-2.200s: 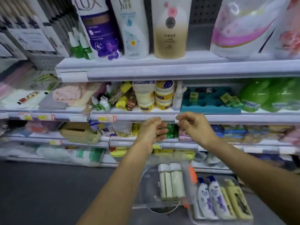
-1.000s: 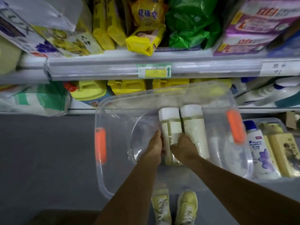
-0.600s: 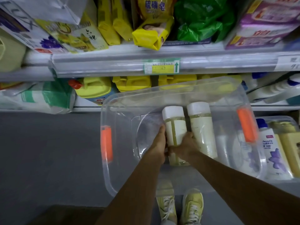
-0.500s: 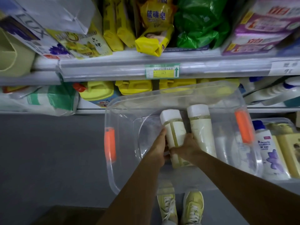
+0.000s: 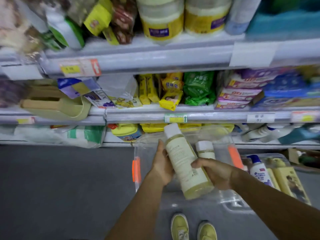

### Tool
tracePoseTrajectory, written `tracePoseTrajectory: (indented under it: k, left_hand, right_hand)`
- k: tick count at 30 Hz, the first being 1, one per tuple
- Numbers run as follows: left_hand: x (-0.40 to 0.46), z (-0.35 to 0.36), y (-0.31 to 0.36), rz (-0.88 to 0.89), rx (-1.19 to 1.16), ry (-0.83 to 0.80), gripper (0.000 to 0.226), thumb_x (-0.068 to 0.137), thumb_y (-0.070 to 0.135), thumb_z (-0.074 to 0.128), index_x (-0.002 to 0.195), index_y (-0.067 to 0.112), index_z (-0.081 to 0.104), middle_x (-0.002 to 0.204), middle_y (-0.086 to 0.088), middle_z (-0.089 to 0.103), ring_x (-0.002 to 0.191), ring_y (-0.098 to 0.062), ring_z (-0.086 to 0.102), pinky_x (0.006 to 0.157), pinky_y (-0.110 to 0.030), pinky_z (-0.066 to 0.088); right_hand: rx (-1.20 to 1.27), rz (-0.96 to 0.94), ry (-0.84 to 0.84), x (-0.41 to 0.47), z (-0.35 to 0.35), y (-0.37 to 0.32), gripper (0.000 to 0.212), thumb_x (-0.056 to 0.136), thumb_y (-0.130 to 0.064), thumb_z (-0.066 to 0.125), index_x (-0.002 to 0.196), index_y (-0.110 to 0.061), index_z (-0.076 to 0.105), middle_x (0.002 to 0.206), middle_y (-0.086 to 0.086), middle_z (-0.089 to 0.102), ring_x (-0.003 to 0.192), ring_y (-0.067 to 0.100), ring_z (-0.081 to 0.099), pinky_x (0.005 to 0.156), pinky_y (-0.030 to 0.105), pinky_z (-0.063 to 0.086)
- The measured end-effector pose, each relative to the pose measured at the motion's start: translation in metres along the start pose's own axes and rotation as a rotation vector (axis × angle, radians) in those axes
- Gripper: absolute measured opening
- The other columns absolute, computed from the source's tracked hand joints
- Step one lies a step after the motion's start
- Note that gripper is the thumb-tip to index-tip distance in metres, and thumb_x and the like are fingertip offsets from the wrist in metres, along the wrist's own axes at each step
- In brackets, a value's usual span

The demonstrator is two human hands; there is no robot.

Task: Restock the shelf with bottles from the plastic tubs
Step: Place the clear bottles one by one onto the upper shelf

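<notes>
A tall pale-yellow bottle with a white cap is lifted above the clear plastic tub, tilted with its cap toward the shelves. My left hand grips its left side and my right hand wraps its lower right side. A second, matching bottle still lies in the tub behind my right hand. The tub has orange handles. To the right, another clear tub holds a white bottle with a blue cap and yellow bottles.
Store shelves fill the upper view, packed with yellow and green soap packs, tubs and boxes. Yellow jugs sit on the lowest shelf behind the tub. Grey floor spreads left. My yellow shoes stand below the tub.
Both hands have raised the left bottle out of the tub, and the view has tilted up so a higher shelf shows. The other bottle stays in the tub.
</notes>
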State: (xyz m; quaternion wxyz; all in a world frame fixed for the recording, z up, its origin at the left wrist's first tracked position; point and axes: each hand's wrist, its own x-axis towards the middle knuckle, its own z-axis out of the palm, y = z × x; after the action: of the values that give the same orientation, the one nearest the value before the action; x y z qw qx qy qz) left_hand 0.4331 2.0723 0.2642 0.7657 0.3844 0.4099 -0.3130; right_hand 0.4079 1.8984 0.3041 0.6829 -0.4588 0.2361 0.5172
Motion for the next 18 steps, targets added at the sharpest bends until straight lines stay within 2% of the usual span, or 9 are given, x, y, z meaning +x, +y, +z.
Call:
tracePoseTrajectory:
  k: [2, 4, 6, 9, 12, 14, 16, 17, 18]
  left_hand:
    - [-0.022, 0.009, 0.016, 0.027, -0.039, -0.075, 0.081, 0.086, 0.078, 0.036, 0.114, 0.008, 0.066, 0.113, -0.020, 0.067, 0.097, -0.033, 0.065, 0.091, -0.046, 0.050]
    - [-0.049, 0.020, 0.032, 0.063, -0.043, -0.129, 0.077, 0.084, 0.079, 0.041, 0.102, 0.009, 0.068, 0.096, -0.016, 0.069, 0.084, -0.029, 0.069, 0.080, -0.041, 0.056]
    - [-0.077, 0.032, 0.047, 0.110, -0.020, -0.168, 0.075, 0.082, 0.077, 0.047, 0.102, 0.008, 0.069, 0.095, -0.015, 0.070, 0.082, -0.029, 0.070, 0.076, -0.040, 0.058]
    - [-0.117, 0.049, 0.065, 0.163, 0.016, -0.225, 0.072, 0.083, 0.075, 0.051, 0.105, 0.009, 0.067, 0.094, -0.015, 0.070, 0.082, -0.029, 0.070, 0.075, -0.042, 0.058]
    - [-0.146, 0.063, 0.082, 0.217, 0.007, -0.270, 0.071, 0.083, 0.075, 0.048, 0.104, 0.010, 0.065, 0.093, -0.014, 0.068, 0.085, -0.028, 0.067, 0.083, -0.043, 0.055]
    - [-0.167, 0.071, 0.091, 0.245, 0.013, -0.272, 0.076, 0.079, 0.076, 0.049, 0.111, 0.010, 0.067, 0.101, -0.016, 0.070, 0.092, -0.030, 0.067, 0.089, -0.045, 0.054]
    - [-0.195, 0.081, 0.095, 0.270, 0.041, -0.248, 0.082, 0.071, 0.073, 0.058, 0.123, 0.009, 0.064, 0.113, -0.020, 0.069, 0.102, -0.033, 0.067, 0.090, -0.048, 0.054]
    - [-0.205, 0.087, 0.096, 0.282, 0.050, -0.226, 0.085, 0.069, 0.070, 0.062, 0.128, 0.009, 0.062, 0.119, -0.021, 0.068, 0.106, -0.034, 0.066, 0.088, -0.048, 0.055]
    - [-0.212, 0.093, 0.096, 0.301, 0.049, -0.194, 0.087, 0.067, 0.067, 0.066, 0.131, 0.008, 0.060, 0.124, -0.023, 0.066, 0.108, -0.035, 0.066, 0.087, -0.048, 0.056]
  right_hand:
    - [0.009, -0.026, -0.026, -0.021, 0.012, -0.010, 0.073, 0.044, -0.023, 0.074, 0.114, -0.005, 0.064, 0.109, 0.019, 0.070, 0.093, 0.031, 0.070, 0.082, 0.040, 0.053]
    - [0.032, -0.053, -0.038, -0.042, 0.026, -0.022, 0.072, 0.041, -0.021, 0.073, 0.110, -0.002, 0.065, 0.102, 0.020, 0.071, 0.085, 0.031, 0.071, 0.078, 0.038, 0.054]
    - [0.044, -0.098, -0.030, -0.062, 0.041, -0.034, 0.081, 0.034, -0.019, 0.078, 0.112, 0.001, 0.064, 0.100, 0.022, 0.070, 0.083, 0.032, 0.070, 0.079, 0.039, 0.052]
    - [0.053, -0.174, -0.049, -0.092, 0.060, -0.052, 0.100, 0.026, -0.023, 0.088, 0.120, 0.001, 0.060, 0.108, 0.025, 0.067, 0.089, 0.035, 0.069, 0.081, 0.041, 0.054]
    - [-0.059, -0.242, -0.068, -0.118, 0.079, -0.070, 0.093, 0.037, -0.025, 0.086, 0.123, -0.005, 0.059, 0.115, 0.022, 0.068, 0.098, 0.034, 0.067, 0.090, 0.045, 0.052]
    - [-0.217, -0.285, 0.014, -0.132, 0.095, -0.081, 0.081, 0.045, -0.031, 0.080, 0.119, -0.007, 0.060, 0.107, 0.017, 0.072, 0.095, 0.029, 0.070, 0.086, 0.042, 0.055]
    - [-0.392, -0.370, 0.170, -0.151, 0.114, -0.090, 0.079, 0.048, -0.036, 0.081, 0.120, -0.011, 0.059, 0.102, 0.011, 0.074, 0.090, 0.025, 0.072, 0.083, 0.044, 0.058]
    - [-0.490, -0.418, 0.243, -0.157, 0.123, -0.095, 0.077, 0.052, -0.036, 0.081, 0.121, -0.013, 0.057, 0.102, 0.007, 0.073, 0.090, 0.022, 0.072, 0.083, 0.041, 0.058]
    - [-0.600, -0.468, 0.304, -0.158, 0.129, -0.099, 0.072, 0.057, -0.035, 0.081, 0.120, -0.015, 0.055, 0.102, 0.001, 0.070, 0.088, 0.016, 0.070, 0.082, 0.034, 0.058]
